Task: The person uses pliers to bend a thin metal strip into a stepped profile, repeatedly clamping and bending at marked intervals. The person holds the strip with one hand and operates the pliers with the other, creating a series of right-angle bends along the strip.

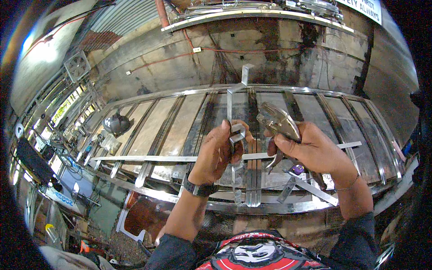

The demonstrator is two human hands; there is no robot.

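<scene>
My left hand (212,153), with a dark watch on the wrist, is closed around a bent flat metal bar (230,104) near the middle of the view. The bar steps through several square bends, standing up above the fingers and running down below them. Just to the right, my right hand (310,146) grips shiny metal locking pliers (280,120), their jaw end tilted up toward the left. The pliers and the bar look apart. Below both hands a long flat bar (148,158) lies across a metal frame (155,193) of several parallel tubes.
A dark welding helmet (116,123) and a clear plastic bag (110,144) rest at the frame's left. Near my right hand lie a round purple thing (297,169) and short metal pieces (317,192). Metal tubes fill a wall shelf (256,14); tools and cables clutter the left.
</scene>
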